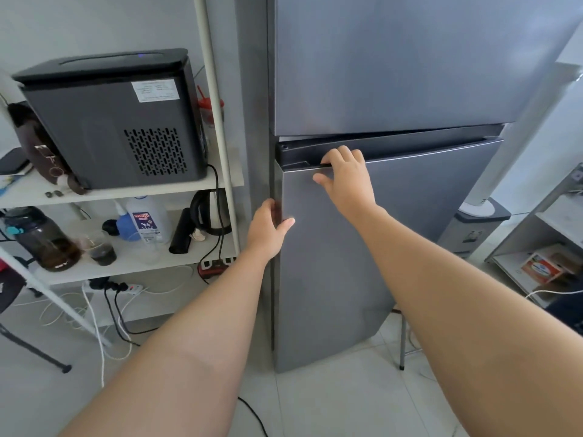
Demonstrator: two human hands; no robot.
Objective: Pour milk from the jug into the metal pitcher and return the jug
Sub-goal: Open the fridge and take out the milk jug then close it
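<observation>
Fridge lower door (394, 247) gripped: right hand (345, 178) hooked in top handle recess, left hand (268, 228) curled round door edge. Milk jug (150, 220) seen on shelf (132, 257) at nine o'clock, upright, nearer left hand; metal pitcher not seen.

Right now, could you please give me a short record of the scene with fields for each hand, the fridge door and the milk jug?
left hand: gripping the left edge of the lower fridge door
right hand: fingers hooked into the recessed handle at the door's top
door state: appears slightly ajar at the top; interior hidden
milk jug: standing on the white shelf left of the fridge
metal pitcher: not in view
</observation>
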